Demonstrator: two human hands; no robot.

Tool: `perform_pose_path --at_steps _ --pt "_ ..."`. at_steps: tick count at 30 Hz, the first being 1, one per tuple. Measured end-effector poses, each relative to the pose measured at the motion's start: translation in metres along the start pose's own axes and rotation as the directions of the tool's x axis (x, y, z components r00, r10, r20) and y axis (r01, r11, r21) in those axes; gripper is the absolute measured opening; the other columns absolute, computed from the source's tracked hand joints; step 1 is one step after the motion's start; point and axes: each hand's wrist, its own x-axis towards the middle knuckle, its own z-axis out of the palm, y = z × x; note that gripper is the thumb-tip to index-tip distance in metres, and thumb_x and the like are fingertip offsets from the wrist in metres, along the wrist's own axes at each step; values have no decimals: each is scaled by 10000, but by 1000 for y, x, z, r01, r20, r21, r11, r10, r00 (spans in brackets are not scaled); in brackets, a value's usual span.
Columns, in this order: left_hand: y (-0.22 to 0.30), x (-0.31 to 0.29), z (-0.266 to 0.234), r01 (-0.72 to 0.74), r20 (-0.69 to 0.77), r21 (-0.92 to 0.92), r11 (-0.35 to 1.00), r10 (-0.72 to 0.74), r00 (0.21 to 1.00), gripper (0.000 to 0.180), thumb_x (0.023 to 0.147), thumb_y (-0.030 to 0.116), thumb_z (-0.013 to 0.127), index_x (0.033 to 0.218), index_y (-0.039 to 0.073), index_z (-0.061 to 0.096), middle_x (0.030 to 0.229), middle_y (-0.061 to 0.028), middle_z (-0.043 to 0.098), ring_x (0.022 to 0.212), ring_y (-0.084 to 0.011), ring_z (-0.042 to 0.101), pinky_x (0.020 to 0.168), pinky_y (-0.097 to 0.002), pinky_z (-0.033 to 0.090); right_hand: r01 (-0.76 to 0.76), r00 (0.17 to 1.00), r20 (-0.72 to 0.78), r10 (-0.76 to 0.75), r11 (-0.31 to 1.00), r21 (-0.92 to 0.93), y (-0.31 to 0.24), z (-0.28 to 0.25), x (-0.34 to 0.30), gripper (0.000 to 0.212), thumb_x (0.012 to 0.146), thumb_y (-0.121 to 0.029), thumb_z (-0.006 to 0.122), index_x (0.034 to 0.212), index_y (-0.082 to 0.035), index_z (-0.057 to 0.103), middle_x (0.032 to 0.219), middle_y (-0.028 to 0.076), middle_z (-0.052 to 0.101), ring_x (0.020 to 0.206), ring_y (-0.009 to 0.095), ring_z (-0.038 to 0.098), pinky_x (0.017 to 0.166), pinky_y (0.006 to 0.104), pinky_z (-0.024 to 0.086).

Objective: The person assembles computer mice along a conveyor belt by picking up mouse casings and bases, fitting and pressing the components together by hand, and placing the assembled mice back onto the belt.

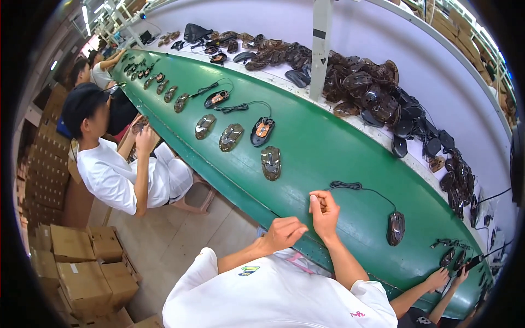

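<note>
Over the green belt [328,156] hang our left hand [285,234] and right hand [325,212], fingers curled; whether they pinch anything, we cannot tell. Right of the nearer right hand lies a dark mouse [396,229], long axis pointing away from us.

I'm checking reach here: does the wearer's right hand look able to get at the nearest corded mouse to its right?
Probably yes: only bare belt shows between the right hand and the mouse; its cable lies farther across.

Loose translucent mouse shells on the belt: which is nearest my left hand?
The shell just below the nearer orange-centred mouse; the others lie farther from your left hand.
</note>
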Motion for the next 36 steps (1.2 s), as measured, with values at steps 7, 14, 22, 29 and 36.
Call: perform_pose_path --at_steps 7,14,22,29,36 --pt "36 18 36 -400 155 -213 891 435 887 72 893 68 733 829 49 707 768 -39 670 592 -207 569 552 -305 469 303 952 146 -269 893 -333 1 0 -11 126 938 -13 703 1057 -56 713 634 -15 628 490 101 517 478 278 397" --pt "66 7 96 -348 636 -322 881 473 610 223 968 208 640 836 38 698 817 -86 726 686 -316 653 666 -402 524 462 885 262 -385 802 -378 -1 11 -15 120 917 -44 713 1034 -71 714 700 25 694 519 186 601 510 321 473" --pt "99 10 125 9 724 -678 735 666 179 178 922 162 619 876 5 690 899 -174 737 768 -411 653 712 -461 531 515 852 341 -398 757 -403 7 14 -14 115 929 -88 695 1042 -73 710 786 57 742 596 269 675 564 362 536" --pt "111 23 131 399 755 -597 696 656 -16 307 1007 110 514 1219 -48 670 1270 -219 700 1139 -411 643 969 -468 505 581 799 464 -382 688 -435 15 18 -14 109 959 -112 624 1062 -76 619 881 88 739 663 304 695 577 402 544" --pt "90 14 149 -11 788 -505 863 456 -415 422 1051 149 463 1393 -61 591 1452 -199 623 1309 -393 587 1117 -483 440 545 838 361 -409 669 -506 26 2 -13 85 948 -117 610 951 -70 539 775 109 670 637 335 666 568 435 527"
